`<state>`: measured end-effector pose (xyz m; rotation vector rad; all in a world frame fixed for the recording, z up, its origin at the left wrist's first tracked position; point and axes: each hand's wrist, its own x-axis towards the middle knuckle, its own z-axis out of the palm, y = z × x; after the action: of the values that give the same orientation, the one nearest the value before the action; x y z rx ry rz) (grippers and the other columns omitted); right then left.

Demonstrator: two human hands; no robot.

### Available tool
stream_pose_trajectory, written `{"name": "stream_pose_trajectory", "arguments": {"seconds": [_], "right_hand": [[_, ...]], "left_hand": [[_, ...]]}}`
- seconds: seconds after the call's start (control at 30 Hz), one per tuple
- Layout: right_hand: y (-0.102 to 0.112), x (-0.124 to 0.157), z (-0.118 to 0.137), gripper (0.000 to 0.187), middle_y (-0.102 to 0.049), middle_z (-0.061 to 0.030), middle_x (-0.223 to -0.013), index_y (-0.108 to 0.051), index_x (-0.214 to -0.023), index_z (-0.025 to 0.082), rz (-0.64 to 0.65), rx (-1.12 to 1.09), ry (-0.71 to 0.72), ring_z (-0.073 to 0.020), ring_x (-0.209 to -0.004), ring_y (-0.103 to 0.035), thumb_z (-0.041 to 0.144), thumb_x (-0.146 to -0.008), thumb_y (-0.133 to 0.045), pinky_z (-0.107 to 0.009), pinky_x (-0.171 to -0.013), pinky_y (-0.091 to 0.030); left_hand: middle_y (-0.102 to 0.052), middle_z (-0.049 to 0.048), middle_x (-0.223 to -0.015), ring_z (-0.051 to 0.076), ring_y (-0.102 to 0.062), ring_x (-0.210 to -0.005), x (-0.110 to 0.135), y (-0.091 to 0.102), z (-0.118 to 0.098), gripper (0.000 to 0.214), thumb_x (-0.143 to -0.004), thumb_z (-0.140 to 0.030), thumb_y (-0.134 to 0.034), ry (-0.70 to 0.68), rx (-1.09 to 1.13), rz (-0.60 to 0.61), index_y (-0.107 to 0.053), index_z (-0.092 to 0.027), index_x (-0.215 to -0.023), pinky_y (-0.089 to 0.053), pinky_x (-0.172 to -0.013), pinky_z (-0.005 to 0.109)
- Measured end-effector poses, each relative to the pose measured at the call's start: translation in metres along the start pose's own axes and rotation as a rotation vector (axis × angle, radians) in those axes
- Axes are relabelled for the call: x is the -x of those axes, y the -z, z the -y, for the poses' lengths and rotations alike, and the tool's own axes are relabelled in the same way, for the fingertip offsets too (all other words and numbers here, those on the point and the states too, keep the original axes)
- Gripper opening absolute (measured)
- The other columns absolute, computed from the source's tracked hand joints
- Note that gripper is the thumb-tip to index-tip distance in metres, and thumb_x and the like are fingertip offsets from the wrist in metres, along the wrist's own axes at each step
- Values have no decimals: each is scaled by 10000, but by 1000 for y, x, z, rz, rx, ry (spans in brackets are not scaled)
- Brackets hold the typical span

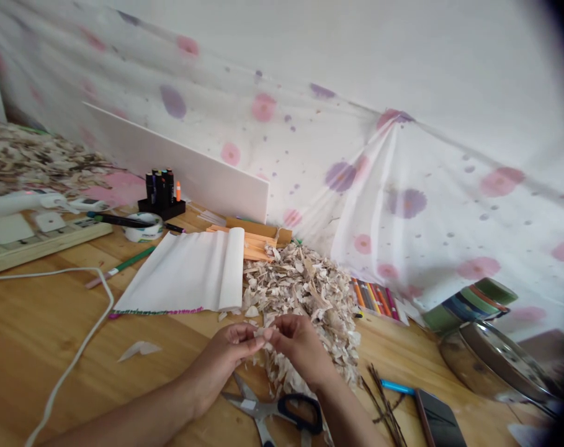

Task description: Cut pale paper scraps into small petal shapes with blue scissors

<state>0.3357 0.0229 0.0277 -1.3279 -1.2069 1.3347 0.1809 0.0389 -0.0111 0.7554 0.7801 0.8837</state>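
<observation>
Fingertips of the left hand and right hand meet mid-view, thumb and finger of each nearly closed in a pinch on what looks like one small pale flake, mostly hidden behind them. Handling of that flake seems under way rather than finished: it is held up off the bench, and what the fingers do to it I cannot tell. Much appears left, as a heap of similar loose bits spreads toward one o'clock of the hands, and a larger scrap lies apart at nine o'clock. Paper at ten o'clock bears green and magenta colouring along most of its near edge, so that part looks done; its right end is rolled. Scissors rest at six o'clock with blades parted, in neither hand; twigs lie at four o'clock, near the phone.
</observation>
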Motion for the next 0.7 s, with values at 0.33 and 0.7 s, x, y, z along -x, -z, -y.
{"name": "stream_pose_trajectory", "arguments": {"seconds": [0.33,0.7], "right_hand": [[-8,9,7,521,-480,33,-545,-549,-643,179,-76,151,39,-90,-465,-393,698,-677,-589,-244,-498,-335],[-12,109,-45,418,-650,-106,-1020,-681,-901,172,-283,1011,157,-280,-1001,-548,-21,-561,-532,-335,-860,-392]], "left_hand": [[-606,-14,-559,150,-492,-588,16,-12,-18,247,-541,-361,-825,-83,-4,117,-692,-166,-613,-351,-623,278],[-626,-18,-591,140,-515,-622,29,-13,-26,239,-544,-263,-839,-197,59,138,-674,-158,-682,-360,-647,263]]}}
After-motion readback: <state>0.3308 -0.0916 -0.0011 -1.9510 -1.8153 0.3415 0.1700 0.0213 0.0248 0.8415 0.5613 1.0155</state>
